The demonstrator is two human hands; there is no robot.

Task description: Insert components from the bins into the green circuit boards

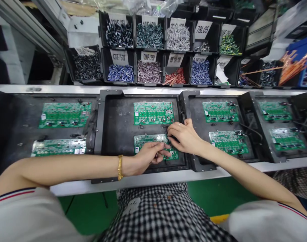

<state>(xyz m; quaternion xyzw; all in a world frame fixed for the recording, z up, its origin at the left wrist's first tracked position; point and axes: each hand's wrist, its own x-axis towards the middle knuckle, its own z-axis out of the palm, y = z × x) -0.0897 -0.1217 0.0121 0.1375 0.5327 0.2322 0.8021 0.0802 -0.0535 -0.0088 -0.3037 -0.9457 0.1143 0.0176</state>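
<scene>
Two green circuit boards lie one behind the other in the black tray (118, 134) before me. My left hand (151, 154) is over the front board (153, 138), its fingers curled around small dark parts that are too small to name. At the right end of that board, my right hand (182, 136) bends its fingers down to the board's back right corner; its fingertips are close together, and what they hold is hidden. The back board (153, 113) lies flat just behind both hands.
More trays with green boards stand left (65, 115) and right (220, 112). Behind the metal rail (143, 90) are two rows of black bins with labelled small components, including blue ones (121, 73) and red ones (177, 76). Orange-tipped strips (293, 69) stick out at the far right.
</scene>
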